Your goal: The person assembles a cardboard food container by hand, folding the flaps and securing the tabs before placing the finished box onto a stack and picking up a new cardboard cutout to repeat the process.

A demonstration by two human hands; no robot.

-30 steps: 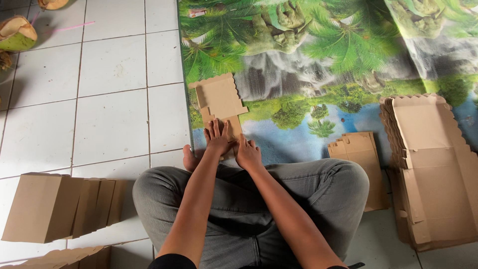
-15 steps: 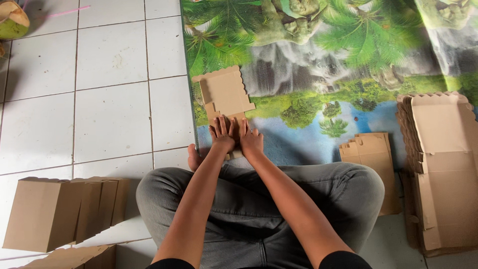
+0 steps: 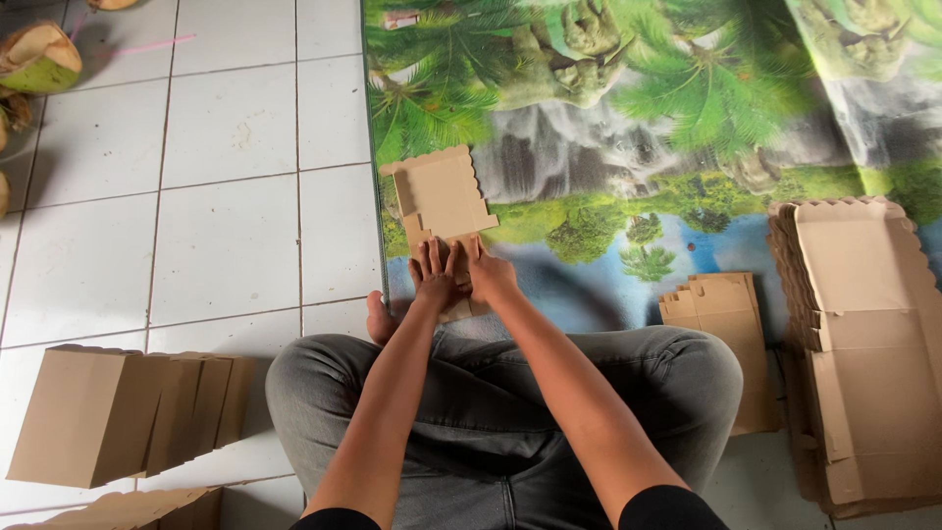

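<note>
- White floor tiles (image 3: 226,226) are filling the left half of the view, and a printed mat (image 3: 628,128) with palm trees, a waterfall and blue water is covering the floor on the right.
- A person is sitting cross-legged on the floor in grey trousers (image 3: 510,422), with one bare foot (image 3: 379,319) poking out just beside the mat's edge.
- A flat cardboard box blank (image 3: 442,201) with scalloped edges is lying on the mat directly in front of the knees, at the mat's left border.
- The left hand (image 3: 432,280) is pressing down on the near end of the blank, fingers stretched flat and close together; its grip is not closing around anything.
- The right hand (image 3: 489,275) is lying right beside it, touching the same near edge, fingers likewise flat on the card rather than clamped on it.
- The two hands are nearly touching each other, thumbs side by side.
- A row of folded boxes (image 3: 128,412) is standing on the tiles by the left knee.
- Another cardboard piece (image 3: 128,508) is showing at the bottom left corner.
- A small stack of folded blanks (image 3: 721,314) is resting by the right knee.
- A tall pile of large flat blanks (image 3: 863,344) is lying at the right edge.
- A cut green coconut (image 3: 37,61) is sitting on the tiles at the top left.
</note>
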